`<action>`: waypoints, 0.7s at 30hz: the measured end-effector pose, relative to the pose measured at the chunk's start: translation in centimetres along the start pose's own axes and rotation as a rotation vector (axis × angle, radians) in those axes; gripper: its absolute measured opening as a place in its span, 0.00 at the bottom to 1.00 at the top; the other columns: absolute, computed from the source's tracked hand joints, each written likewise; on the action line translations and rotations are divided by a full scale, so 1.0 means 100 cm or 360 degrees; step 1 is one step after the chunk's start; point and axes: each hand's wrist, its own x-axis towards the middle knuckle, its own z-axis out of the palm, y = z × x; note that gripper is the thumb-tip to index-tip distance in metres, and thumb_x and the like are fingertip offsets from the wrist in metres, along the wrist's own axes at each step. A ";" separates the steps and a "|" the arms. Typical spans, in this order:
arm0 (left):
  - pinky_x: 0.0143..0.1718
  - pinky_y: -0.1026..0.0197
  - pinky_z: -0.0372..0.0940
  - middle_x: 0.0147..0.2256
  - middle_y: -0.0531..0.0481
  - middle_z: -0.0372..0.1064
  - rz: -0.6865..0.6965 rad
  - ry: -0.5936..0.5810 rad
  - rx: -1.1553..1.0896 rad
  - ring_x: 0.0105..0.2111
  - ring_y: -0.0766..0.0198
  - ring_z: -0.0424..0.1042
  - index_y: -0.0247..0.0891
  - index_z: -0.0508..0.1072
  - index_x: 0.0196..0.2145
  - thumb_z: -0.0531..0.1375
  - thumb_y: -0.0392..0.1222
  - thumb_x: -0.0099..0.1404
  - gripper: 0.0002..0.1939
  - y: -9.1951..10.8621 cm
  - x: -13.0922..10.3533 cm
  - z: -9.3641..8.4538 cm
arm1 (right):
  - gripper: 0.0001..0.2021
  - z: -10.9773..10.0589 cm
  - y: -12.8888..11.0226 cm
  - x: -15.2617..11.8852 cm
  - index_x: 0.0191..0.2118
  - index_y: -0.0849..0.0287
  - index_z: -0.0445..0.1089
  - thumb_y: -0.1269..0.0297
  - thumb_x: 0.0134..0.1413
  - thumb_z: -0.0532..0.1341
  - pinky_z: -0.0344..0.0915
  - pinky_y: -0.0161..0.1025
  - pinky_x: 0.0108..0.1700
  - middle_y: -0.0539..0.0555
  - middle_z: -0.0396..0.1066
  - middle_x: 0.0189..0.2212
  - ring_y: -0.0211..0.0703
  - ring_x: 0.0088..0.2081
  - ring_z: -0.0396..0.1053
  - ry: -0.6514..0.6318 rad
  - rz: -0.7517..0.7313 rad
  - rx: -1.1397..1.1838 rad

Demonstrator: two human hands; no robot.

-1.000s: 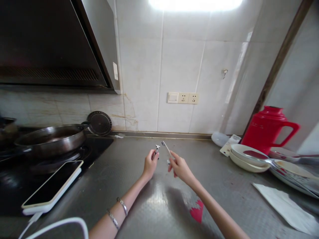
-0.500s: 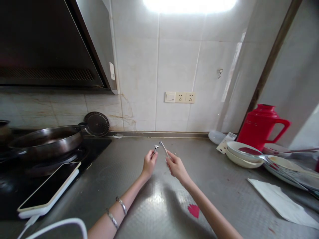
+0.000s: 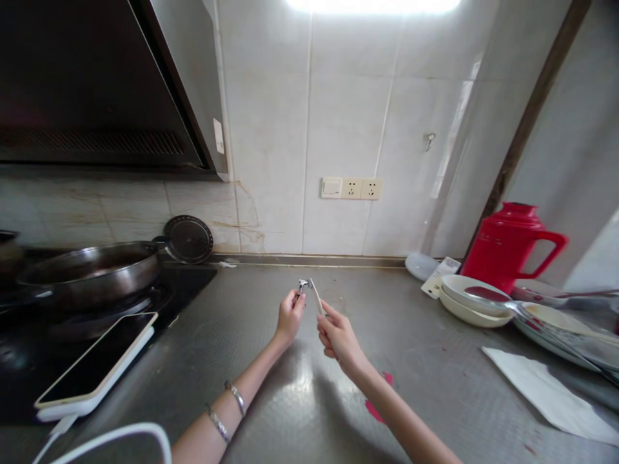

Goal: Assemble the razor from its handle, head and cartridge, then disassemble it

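Note:
My left hand (image 3: 289, 319) is closed around the handle of a small razor (image 3: 303, 283), whose T-shaped metal head points up. In my right hand (image 3: 341, 335) is a slim pale toothbrush (image 3: 316, 298), gripped by its handle with the bristle end up and leaning left. The bristles are at the right side of the razor head and seem to touch it. Both hands are above the metal countertop (image 3: 261, 386). A red patch (image 3: 373, 410) on the counter is partly hidden behind my right forearm.
To the left, a phone (image 3: 99, 364) with a white cable lies by the black stove, where a steel pan (image 3: 97, 274) stands. On the right are a red thermos jug (image 3: 503, 248), stacked bowls (image 3: 471, 312) and a white paper napkin (image 3: 546, 393). Behind is a tiled wall with sockets (image 3: 352, 189).
My right hand has shifted a little left and down, bringing the toothbrush bristles from just apart to the razor head. My forearm now covers part of the red patch. The left hand stays nearly still.

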 end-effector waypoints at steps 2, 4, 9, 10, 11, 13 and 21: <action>0.15 0.70 0.45 0.15 0.63 0.48 -0.0006 0.0012 -0.0036 0.12 0.76 0.46 0.36 0.62 0.30 0.54 0.52 0.59 0.15 0.000 0.001 0.000 | 0.31 0.002 0.003 -0.004 0.57 0.57 0.56 0.61 0.43 0.59 0.35 0.24 0.14 0.39 0.48 0.16 0.25 0.14 0.39 -0.0031 0.0031 0.0009; 0.15 0.70 0.45 0.14 0.63 0.48 -0.0016 0.0005 -0.0063 0.12 0.76 0.46 0.36 0.62 0.29 0.54 0.52 0.59 0.14 0.001 0.001 0.000 | 0.31 0.000 0.002 -0.004 0.56 0.57 0.57 0.61 0.42 0.59 0.35 0.24 0.14 0.39 0.48 0.16 0.25 0.14 0.39 -0.0017 0.0022 0.0026; 0.13 0.70 0.43 0.14 0.63 0.49 -0.0046 -0.0068 -0.0076 0.11 0.76 0.47 0.37 0.60 0.27 0.54 0.54 0.58 0.16 0.006 -0.002 0.002 | 0.31 -0.007 -0.004 0.007 0.55 0.58 0.58 0.62 0.41 0.59 0.35 0.24 0.14 0.40 0.49 0.16 0.25 0.14 0.40 0.0009 -0.0063 0.0016; 0.13 0.70 0.43 0.14 0.63 0.49 -0.0052 -0.0078 -0.0089 0.11 0.76 0.47 0.37 0.60 0.27 0.54 0.54 0.58 0.16 0.007 -0.003 0.003 | 0.31 -0.007 -0.003 0.006 0.55 0.58 0.58 0.62 0.41 0.59 0.35 0.24 0.14 0.40 0.49 0.16 0.25 0.14 0.40 -0.0014 -0.0054 0.0004; 0.13 0.70 0.43 0.14 0.63 0.49 -0.0057 -0.0085 -0.0107 0.11 0.76 0.46 0.37 0.60 0.27 0.55 0.54 0.57 0.16 0.008 -0.003 0.003 | 0.30 -0.007 -0.002 0.004 0.55 0.57 0.58 0.62 0.41 0.59 0.35 0.24 0.14 0.40 0.49 0.16 0.25 0.14 0.40 -0.0031 -0.0043 0.0000; 0.13 0.70 0.43 0.14 0.64 0.48 -0.0069 -0.0090 -0.0146 0.11 0.77 0.45 0.37 0.60 0.27 0.55 0.54 0.57 0.16 0.010 -0.004 0.003 | 0.30 -0.007 0.002 -0.002 0.56 0.57 0.58 0.61 0.42 0.59 0.34 0.24 0.14 0.40 0.48 0.16 0.25 0.14 0.39 -0.0037 -0.0020 0.0012; 0.12 0.69 0.42 0.14 0.63 0.48 -0.0059 -0.0130 -0.0093 0.11 0.76 0.46 0.37 0.59 0.25 0.54 0.55 0.57 0.17 0.014 -0.007 0.006 | 0.30 -0.010 0.000 0.002 0.55 0.59 0.58 0.62 0.42 0.59 0.34 0.25 0.13 0.40 0.49 0.17 0.25 0.14 0.38 -0.0047 -0.0060 0.0035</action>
